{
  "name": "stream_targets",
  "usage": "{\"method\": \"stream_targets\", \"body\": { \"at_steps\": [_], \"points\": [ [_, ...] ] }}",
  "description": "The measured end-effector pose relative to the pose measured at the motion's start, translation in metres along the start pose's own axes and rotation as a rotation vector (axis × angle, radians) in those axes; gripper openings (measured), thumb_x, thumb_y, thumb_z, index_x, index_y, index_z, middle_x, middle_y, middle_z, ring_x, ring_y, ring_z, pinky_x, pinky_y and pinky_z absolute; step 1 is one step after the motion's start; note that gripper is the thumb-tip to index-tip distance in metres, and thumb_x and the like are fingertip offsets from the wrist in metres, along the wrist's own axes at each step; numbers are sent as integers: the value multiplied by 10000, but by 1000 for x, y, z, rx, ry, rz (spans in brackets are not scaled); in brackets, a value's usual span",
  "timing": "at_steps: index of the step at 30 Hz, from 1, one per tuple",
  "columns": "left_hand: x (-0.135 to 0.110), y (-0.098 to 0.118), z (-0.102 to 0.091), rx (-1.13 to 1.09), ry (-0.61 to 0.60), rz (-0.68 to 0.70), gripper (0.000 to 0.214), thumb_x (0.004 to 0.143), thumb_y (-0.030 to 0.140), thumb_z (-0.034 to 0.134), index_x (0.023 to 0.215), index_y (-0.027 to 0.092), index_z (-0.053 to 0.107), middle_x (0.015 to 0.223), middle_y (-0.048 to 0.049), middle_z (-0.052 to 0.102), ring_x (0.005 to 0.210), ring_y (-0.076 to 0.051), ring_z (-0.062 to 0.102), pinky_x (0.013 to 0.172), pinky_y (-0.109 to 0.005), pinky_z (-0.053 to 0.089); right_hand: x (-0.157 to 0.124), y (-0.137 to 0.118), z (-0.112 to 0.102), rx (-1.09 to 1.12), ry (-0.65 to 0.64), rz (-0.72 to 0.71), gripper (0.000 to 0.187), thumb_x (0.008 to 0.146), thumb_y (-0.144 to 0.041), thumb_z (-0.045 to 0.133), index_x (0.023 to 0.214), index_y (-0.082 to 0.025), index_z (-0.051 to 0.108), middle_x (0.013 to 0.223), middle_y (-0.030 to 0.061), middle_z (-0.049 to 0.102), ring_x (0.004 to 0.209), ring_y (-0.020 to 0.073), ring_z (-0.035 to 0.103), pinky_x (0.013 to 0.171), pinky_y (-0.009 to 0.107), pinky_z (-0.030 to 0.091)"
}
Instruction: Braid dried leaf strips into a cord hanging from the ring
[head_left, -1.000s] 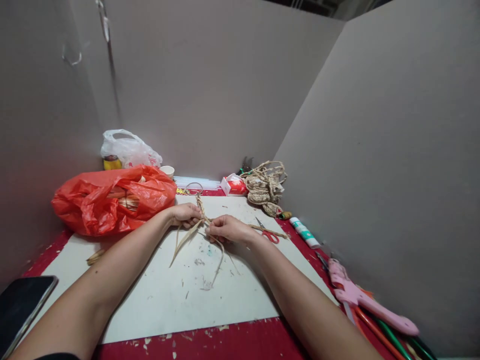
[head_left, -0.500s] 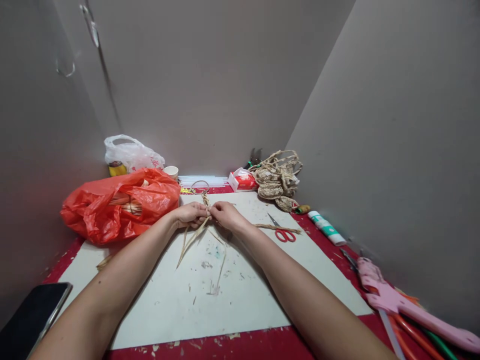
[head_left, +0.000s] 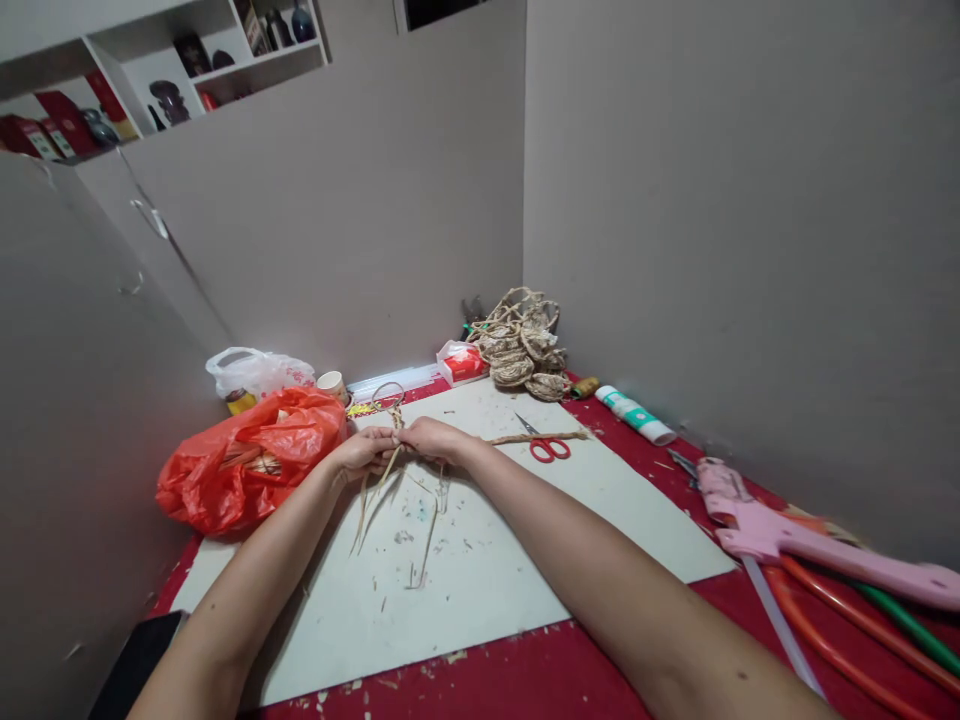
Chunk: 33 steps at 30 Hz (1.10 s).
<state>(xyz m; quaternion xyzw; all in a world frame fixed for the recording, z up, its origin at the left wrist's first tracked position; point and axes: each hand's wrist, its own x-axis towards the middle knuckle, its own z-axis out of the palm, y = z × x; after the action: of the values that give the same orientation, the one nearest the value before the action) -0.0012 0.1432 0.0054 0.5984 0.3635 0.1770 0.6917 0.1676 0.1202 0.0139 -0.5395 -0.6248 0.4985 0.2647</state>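
Near the middle of the white board, my left hand (head_left: 365, 450) and my right hand (head_left: 431, 438) meet with fingertips almost touching. Both are closed in a pinch on pale straw strands (head_left: 382, 486), whose loose ends hang down below the fingers. Above the fingertips the strands run into a short braid (head_left: 397, 417), which joins a thin round ring (head_left: 388, 383). My fingers hide the exact point of the grip. To the right of my right hand, red-handled scissors (head_left: 550, 449) lie across a twisted straw cord (head_left: 517, 438).
A red plastic bag (head_left: 247, 470) with straw bundles is at left. Behind stand a paper cup (head_left: 331, 384), a tissue pack (head_left: 461, 363) and coiled rope (head_left: 517, 350). On the right lie a white-green roll (head_left: 636, 414) and a pink glue gun (head_left: 757, 525). Scraps litter the white board (head_left: 510, 590).
The camera view has tilted and turned right, bringing wall shelves into view. Both hands keep their pinch on the straw strands, with only slight movement.
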Motion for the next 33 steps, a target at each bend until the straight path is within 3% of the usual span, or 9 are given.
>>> {"method": "stream_targets", "body": {
  "at_steps": [5, 13, 18, 22, 25, 28, 29, 31, 33],
  "points": [
    [-10, 7, 5, 172, 66, -64, 303, 701, 391, 645, 818, 136, 530, 512, 96, 247, 397, -25, 155, 384, -165, 112, 5, 6, 5, 167, -147, 94, 304, 786, -291, 500, 525, -187, 385, 357, -66, 277, 316, 58, 196, 342, 196, 146],
    [-32, 28, 27, 890, 359, -123, 274, 807, 374, 481, 697, 128, 531, 534, 37, 369, 460, -76, 334, 460, -195, 272, 4, 4, 27, 321, -9, 150, 204, 740, -170, 535, 554, -165, 452, 295, -88, 231, 272, 49, 169, 315, 194, 99],
    [-27, 23, 57, 1159, 546, -106, 157, 789, 266, 516, 709, 135, 549, 669, -76, 530, 679, -191, 519, 583, -257, 335, 2, 2, 33, 455, 2, 166, 242, 801, -155, 482, 579, -179, 389, 319, -100, 222, 285, 43, 188, 313, 174, 121],
    [-34, 4, 89, 1281, 601, -101, 141, 806, 251, 485, 838, 137, 560, 759, -132, 581, 766, -252, 561, 648, -304, 354, 3, 5, 29, 549, -117, 185, 261, 838, -136, 431, 591, -179, 360, 353, -97, 251, 304, 31, 180, 312, 152, 140],
    [-56, -3, 100, 1309, 463, -44, 153, 812, 268, 472, 728, 161, 542, 677, -90, 573, 635, -188, 528, 602, -276, 342, 6, 9, 25, 587, -205, 201, 223, 837, -122, 427, 622, -166, 393, 368, -103, 252, 309, 26, 153, 309, 144, 130],
    [-80, 2, 88, 1080, 271, -27, 246, 818, 304, 447, 628, 162, 515, 577, -29, 536, 502, -121, 455, 519, -234, 323, 10, 13, 21, 612, -266, 208, 211, 835, -125, 436, 634, -167, 392, 378, -113, 232, 312, 24, 133, 307, 138, 121],
    [-84, 5, 79, 954, 357, -16, 256, 829, 320, 417, 666, 157, 530, 574, -16, 534, 484, -112, 451, 502, -224, 324, 12, 14, 20, 619, -286, 209, 214, 835, -123, 437, 632, -168, 388, 381, -116, 225, 315, 24, 129, 306, 135, 122],
    [-84, 11, 60, 790, 687, 116, 248, 822, 337, 420, 712, 147, 534, 593, 1, 528, 500, -104, 457, 504, -212, 332, 13, 15, 19, 629, -318, 207, 221, 841, -117, 427, 630, -168, 384, 388, -121, 206, 320, 22, 118, 306, 125, 127],
    [-72, 14, 44, 692, 822, 189, 194, 786, 292, 475, 683, 138, 533, 599, 4, 522, 543, -99, 465, 543, -208, 346, 13, 15, 18, 632, -337, 198, 221, 848, -118, 415, 634, -166, 390, 393, -125, 191, 325, 21, 104, 305, 116, 127]
  ]
}}
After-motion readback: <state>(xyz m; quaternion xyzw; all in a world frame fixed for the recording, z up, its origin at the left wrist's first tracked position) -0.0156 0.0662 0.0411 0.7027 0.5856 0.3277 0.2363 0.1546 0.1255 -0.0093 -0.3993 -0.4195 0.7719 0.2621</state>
